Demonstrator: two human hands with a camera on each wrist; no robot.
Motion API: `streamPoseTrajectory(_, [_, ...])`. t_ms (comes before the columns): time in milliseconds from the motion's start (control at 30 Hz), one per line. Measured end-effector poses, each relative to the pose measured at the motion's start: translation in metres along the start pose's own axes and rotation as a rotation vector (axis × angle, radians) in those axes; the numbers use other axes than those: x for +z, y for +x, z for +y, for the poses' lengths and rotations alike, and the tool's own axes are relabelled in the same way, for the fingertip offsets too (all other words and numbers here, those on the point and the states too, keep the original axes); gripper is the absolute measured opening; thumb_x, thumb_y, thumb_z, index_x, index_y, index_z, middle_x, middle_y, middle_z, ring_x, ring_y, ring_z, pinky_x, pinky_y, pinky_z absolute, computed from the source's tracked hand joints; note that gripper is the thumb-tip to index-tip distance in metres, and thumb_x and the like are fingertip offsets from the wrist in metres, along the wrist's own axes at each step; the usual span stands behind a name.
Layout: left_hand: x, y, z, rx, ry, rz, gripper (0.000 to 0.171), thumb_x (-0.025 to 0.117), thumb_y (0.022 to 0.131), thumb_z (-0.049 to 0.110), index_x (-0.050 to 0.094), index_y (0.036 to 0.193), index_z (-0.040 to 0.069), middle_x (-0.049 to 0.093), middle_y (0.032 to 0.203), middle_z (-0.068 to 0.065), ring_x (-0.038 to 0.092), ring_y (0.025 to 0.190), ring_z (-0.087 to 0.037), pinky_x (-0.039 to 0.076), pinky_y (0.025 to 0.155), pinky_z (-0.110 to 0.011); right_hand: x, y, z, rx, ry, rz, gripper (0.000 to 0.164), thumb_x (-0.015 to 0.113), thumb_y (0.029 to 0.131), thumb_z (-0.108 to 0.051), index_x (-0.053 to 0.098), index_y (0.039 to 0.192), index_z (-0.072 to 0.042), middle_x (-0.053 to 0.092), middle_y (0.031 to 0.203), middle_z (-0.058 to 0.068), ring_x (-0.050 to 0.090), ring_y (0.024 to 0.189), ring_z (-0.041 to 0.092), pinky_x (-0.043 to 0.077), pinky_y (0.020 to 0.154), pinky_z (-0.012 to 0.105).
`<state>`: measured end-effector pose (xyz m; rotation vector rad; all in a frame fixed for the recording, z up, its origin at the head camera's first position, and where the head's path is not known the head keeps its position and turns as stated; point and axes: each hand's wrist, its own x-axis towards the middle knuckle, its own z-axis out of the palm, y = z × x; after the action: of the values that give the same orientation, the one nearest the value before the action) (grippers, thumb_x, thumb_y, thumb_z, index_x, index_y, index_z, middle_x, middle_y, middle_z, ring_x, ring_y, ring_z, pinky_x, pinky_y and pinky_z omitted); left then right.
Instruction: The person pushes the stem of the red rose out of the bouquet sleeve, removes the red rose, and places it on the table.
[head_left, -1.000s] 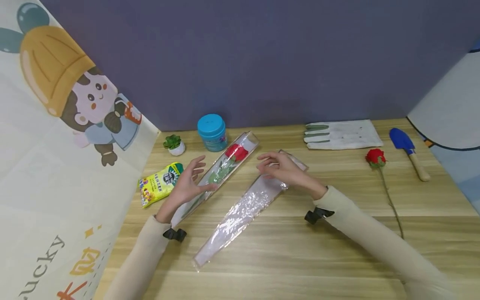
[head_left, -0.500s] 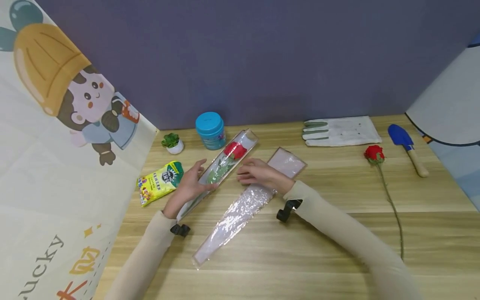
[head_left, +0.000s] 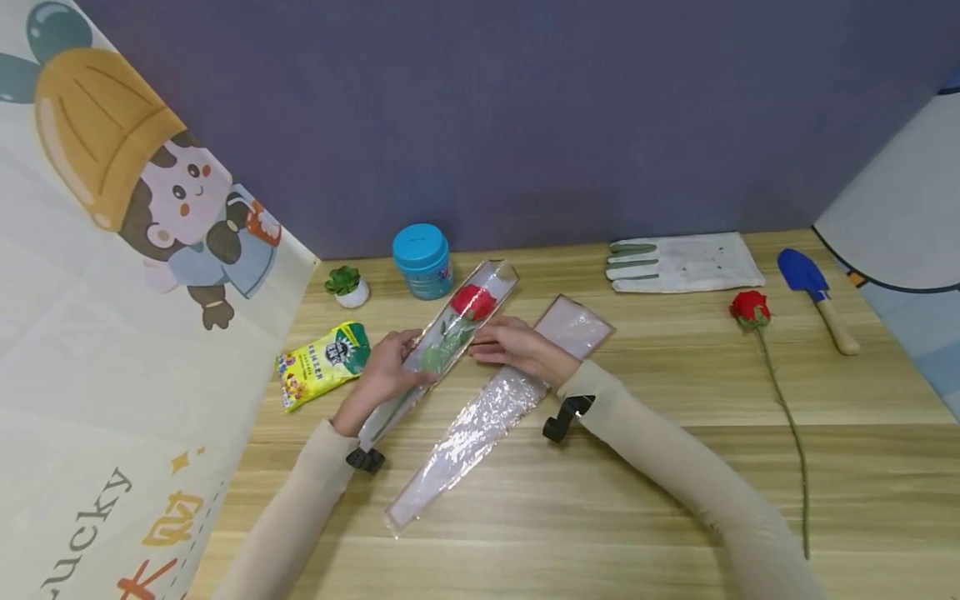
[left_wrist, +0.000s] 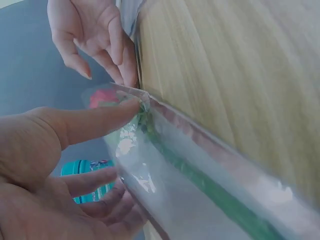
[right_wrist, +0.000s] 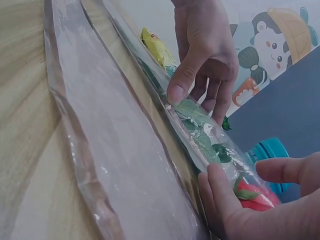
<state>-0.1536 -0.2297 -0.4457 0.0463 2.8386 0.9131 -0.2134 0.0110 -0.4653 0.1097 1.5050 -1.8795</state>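
Observation:
A red rose in a clear, tapered flower sleeve lies slanted, its bloom end pointing to the back right. My left hand grips the sleeve across its middle, thumb on the near edge and fingers on the far edge; the green stem shows through the plastic in the left wrist view. My right hand is at the sleeve's right edge below the bloom, with fairly straight fingers touching that edge. In the right wrist view its thumb extends over the sleeve. A second, flat flower sleeve lies beneath my right wrist.
A yellow packet, a small potted succulent and a blue-lidded jar stand or lie at the left. White gloves, an unwrapped red rose and a blue trowel lie at the right. A dark wall rises behind.
My right hand has moved left from above the flat sleeve to the wrapped rose's edge. My left hand has closed in on the wrapped rose from the other side.

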Motion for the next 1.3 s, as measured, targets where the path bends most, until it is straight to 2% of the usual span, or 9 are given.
streamPoseTrajectory(200, [0.002, -0.003, 0.004, 0.054, -0.063, 0.006, 0.082, 0.094, 0.075, 0.018, 0.054, 0.147, 0.011, 0.066, 0.122, -0.02, 0.068, 0.108, -0.035, 0.058, 0.089, -0.046, -0.003, -0.007, -0.002, -0.021, -0.004, -0.004, 0.041, 0.052, 0.105, -0.002, 0.041, 0.145, 0.003, 0.063, 0.13, 0.021, 0.07, 0.108, 0.025, 0.056, 0.11, 0.039])
streamPoseTrajectory(333, [0.0, -0.004, 0.008, 0.11, -0.122, 0.0, 0.076, 0.09, 0.08, 0.014, 0.054, 0.147, 0.011, 0.069, 0.122, -0.021, 0.073, 0.1, -0.033, 0.062, 0.084, -0.045, -0.006, -0.014, -0.004, -0.061, -0.012, -0.006, 0.046, 0.053, 0.105, -0.003, 0.039, 0.148, 0.004, 0.065, 0.13, 0.023, 0.071, 0.106, 0.023, 0.056, 0.109, 0.039])
streamPoseTrajectory(467, [-0.002, -0.003, 0.013, 0.174, -0.185, -0.025, 0.071, 0.085, 0.085, 0.008, 0.053, 0.147, 0.009, 0.07, 0.12, -0.024, 0.075, 0.091, -0.029, 0.064, 0.083, -0.039, -0.011, -0.021, -0.007, -0.095, -0.011, -0.01, 0.052, 0.054, 0.105, -0.003, 0.037, 0.153, 0.005, 0.069, 0.119, 0.016, 0.071, 0.101, 0.018, 0.06, 0.103, 0.033])
streamPoseTrajectory(700, [-0.007, -0.004, 0.029, 0.208, -0.336, -0.06, 0.07, 0.084, 0.085, 0.001, 0.053, 0.147, 0.009, 0.068, 0.12, -0.025, 0.073, 0.086, -0.025, 0.059, 0.073, -0.024, -0.016, -0.034, -0.012, -0.192, 0.001, -0.037, 0.054, 0.058, 0.103, 0.0, 0.039, 0.152, 0.008, 0.072, 0.102, 0.003, 0.072, 0.091, 0.013, 0.063, 0.093, 0.027])
streamPoseTrajectory(833, [-0.006, -0.005, 0.04, 0.232, -0.414, -0.075, 0.071, 0.083, 0.086, 0.002, 0.051, 0.149, 0.009, 0.068, 0.121, -0.026, 0.072, 0.088, -0.025, 0.06, 0.07, -0.023, -0.018, -0.042, -0.014, -0.227, -0.034, 0.016, 0.057, 0.064, 0.101, -0.005, 0.039, 0.152, 0.001, 0.073, 0.114, 0.008, 0.073, 0.092, 0.013, 0.062, 0.099, 0.032])
streamPoseTrajectory(1000, [0.004, -0.01, 0.055, 0.255, -0.487, -0.098, 0.072, 0.081, 0.088, 0.003, 0.047, 0.152, 0.011, 0.069, 0.12, -0.026, 0.074, 0.086, -0.024, 0.064, 0.07, -0.028, -0.019, -0.054, -0.015, -0.259, -0.086, 0.069, 0.063, 0.067, 0.1, -0.01, 0.032, 0.153, -0.006, 0.062, 0.141, 0.024, 0.072, 0.11, 0.021, 0.057, 0.108, 0.038])
streamPoseTrajectory(1167, [0.02, -0.011, 0.07, 0.284, -0.545, -0.099, 0.072, 0.08, 0.09, 0.003, 0.046, 0.152, 0.013, 0.071, 0.122, -0.025, 0.075, 0.083, -0.02, 0.064, 0.07, -0.029, -0.023, -0.067, -0.016, -0.303, -0.088, 0.132, 0.067, 0.07, 0.099, -0.014, 0.032, 0.153, -0.008, 0.066, 0.136, 0.025, 0.075, 0.099, 0.016, 0.055, 0.111, 0.045])
streamPoseTrajectory(1233, [0.026, -0.01, 0.076, 0.299, -0.575, -0.099, 0.072, 0.079, 0.09, 0.002, 0.045, 0.153, 0.012, 0.071, 0.124, -0.026, 0.074, 0.08, -0.017, 0.063, 0.069, -0.027, -0.026, -0.071, -0.016, -0.321, -0.092, 0.156, 0.068, 0.072, 0.098, -0.015, 0.033, 0.153, -0.008, 0.067, 0.135, 0.025, 0.074, 0.093, 0.011, 0.056, 0.109, 0.044])
streamPoseTrajectory(1300, [0.031, -0.01, 0.082, 0.315, -0.606, -0.105, 0.073, 0.078, 0.09, 0.001, 0.044, 0.153, 0.01, 0.07, 0.125, -0.028, 0.073, 0.077, -0.015, 0.062, 0.067, -0.025, -0.03, -0.075, -0.018, -0.335, -0.097, 0.173, 0.068, 0.072, 0.098, -0.015, 0.035, 0.155, -0.008, 0.064, 0.14, 0.025, 0.073, 0.096, 0.009, 0.059, 0.104, 0.037])
